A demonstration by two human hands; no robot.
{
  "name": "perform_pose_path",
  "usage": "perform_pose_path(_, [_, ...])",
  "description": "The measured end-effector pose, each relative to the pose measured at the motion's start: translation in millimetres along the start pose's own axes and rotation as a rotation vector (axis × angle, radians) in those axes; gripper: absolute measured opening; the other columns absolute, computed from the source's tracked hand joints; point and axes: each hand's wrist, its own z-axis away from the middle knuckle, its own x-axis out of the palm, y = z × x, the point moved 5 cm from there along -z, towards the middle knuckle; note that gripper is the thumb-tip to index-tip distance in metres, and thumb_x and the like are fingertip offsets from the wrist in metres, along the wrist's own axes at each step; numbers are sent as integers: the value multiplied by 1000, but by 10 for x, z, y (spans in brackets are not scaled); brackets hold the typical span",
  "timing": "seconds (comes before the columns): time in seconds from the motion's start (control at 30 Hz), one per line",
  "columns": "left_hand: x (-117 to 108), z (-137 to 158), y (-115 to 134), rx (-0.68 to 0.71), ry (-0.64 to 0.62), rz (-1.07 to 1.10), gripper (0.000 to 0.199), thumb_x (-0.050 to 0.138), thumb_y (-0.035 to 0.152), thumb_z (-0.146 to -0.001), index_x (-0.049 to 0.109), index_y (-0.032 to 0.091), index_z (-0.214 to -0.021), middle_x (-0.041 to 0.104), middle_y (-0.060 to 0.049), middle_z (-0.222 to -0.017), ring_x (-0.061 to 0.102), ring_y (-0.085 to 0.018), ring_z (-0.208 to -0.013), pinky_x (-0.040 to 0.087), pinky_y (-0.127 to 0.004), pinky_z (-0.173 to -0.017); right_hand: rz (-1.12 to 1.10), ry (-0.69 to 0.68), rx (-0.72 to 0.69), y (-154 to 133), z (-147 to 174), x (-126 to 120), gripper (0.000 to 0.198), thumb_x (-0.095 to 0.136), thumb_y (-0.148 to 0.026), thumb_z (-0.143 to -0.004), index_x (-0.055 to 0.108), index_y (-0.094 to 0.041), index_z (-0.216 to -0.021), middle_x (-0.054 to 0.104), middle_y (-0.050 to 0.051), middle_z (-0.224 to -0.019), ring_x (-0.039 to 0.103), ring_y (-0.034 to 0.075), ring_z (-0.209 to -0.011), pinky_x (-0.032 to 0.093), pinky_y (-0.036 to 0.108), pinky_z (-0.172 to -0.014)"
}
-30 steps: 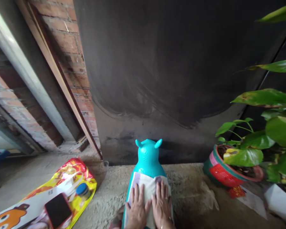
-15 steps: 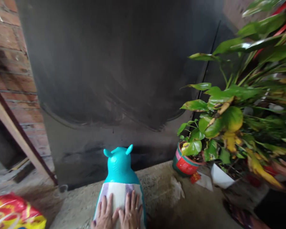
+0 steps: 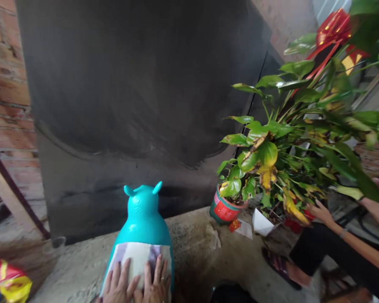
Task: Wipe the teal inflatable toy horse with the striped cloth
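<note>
A turquoise inflatable animal toy (image 3: 143, 214) with two small ears stands on the concrete floor in front of me. A pale cloth (image 3: 135, 256) lies over its back. My left hand (image 3: 117, 284) and my right hand (image 3: 154, 281) press flat on the cloth side by side, fingers spread, a ring on the right one. Neither hand grips anything.
A large dark metal sheet (image 3: 145, 97) leans against a brick wall (image 3: 6, 97). Potted plants (image 3: 271, 160) in a red-green pot (image 3: 224, 208) and a white pot (image 3: 261, 221) stand at right. Another person's arm (image 3: 347, 240) reaches toward them. A yellow-red bag (image 3: 3, 282) lies at lower left.
My view has swung to the right: the bag and phone slid out to the left, more plants and another person's arm came in. My hands stay flat on the cloth.
</note>
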Motion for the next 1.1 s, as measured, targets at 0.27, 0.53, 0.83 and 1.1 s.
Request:
perform_pose_path(0.27, [-191, 99, 104, -141, -141, -58, 63, 27, 49, -88, 19, 28, -147, 5, -4, -160, 6, -27, -147, 23, -63, -109, 158, -47, -27, -117, -137, -88, 46, 41, -52, -90, 45, -41, -134, 30, -1, -151, 25, 33, -139, 34, 62, -103])
perform_pose_path(0.53, [-185, -536, -13, -174, -166, 74, 68, 31, 47, -88, 10, 24, -149, -2, -5, -159, 0, -26, -147, 22, -59, -112, 238, -150, -116, -164, -767, 277, 49, 33, -53, -92, 32, -43, -140, 13, -3, -156, 12, 38, -142, 28, 69, -102])
perform_pose_path(0.83, [-335, -912, -9, -118, -117, 251, 76, 34, 55, -86, 13, 17, -149, 5, -8, -159, 5, -33, -146, 21, -55, -114, 254, -120, -179, -212, -1180, 461, 51, 30, -51, -94, 21, -44, -143, 0, -1, -157, -2, 37, -143, 19, 72, -103])
perform_pose_path(1.1, [-277, -252, -44, -185, -146, 253, 71, 31, 53, -87, 17, 21, -149, 4, -4, -159, 3, -25, -147, 21, -52, -116, 362, -158, -151, -223, -526, 329, 50, 32, -50, -92, 37, -37, -140, 21, 2, -154, 15, 39, -141, 26, 75, -96])
